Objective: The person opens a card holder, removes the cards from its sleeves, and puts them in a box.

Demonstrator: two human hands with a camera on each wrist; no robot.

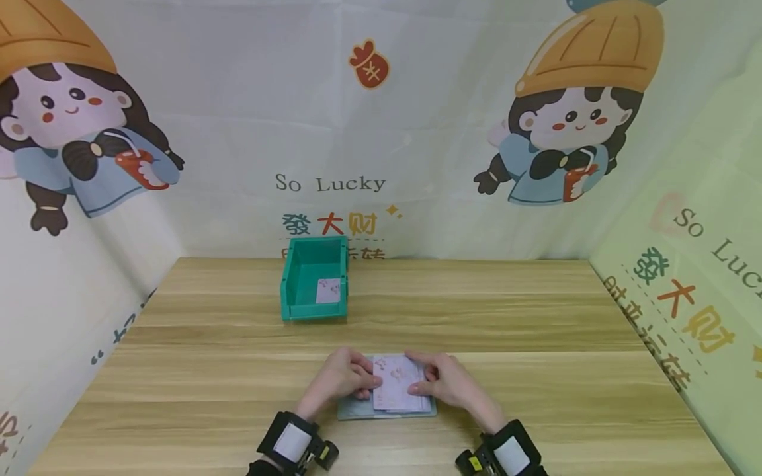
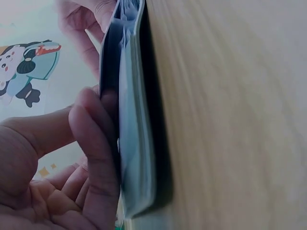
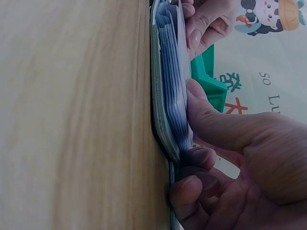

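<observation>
An open booklet with a grey-green cover (image 1: 357,411) lies on the table, its pale pink, patterned top leaf (image 1: 393,383) facing up. On the leaf's left edge, my left hand (image 1: 342,380) pinches it between thumb and fingers. My right hand (image 1: 449,382) holds the right side, thumb on top of the leaf and fingers at the far edge. Seen edge-on in the right wrist view, a stack of thin clear sleeves (image 3: 173,81) stands between the cover and the right thumb. In the left wrist view, the left fingertips (image 2: 98,158) press along a raised leaf.
Behind the booklet, left of centre, stands a green open bin (image 1: 314,311) with a small pink patterned card (image 1: 328,291) inside. Printed cloth (image 1: 440,145) hangs behind the wooden table (image 1: 506,317) and along both sides.
</observation>
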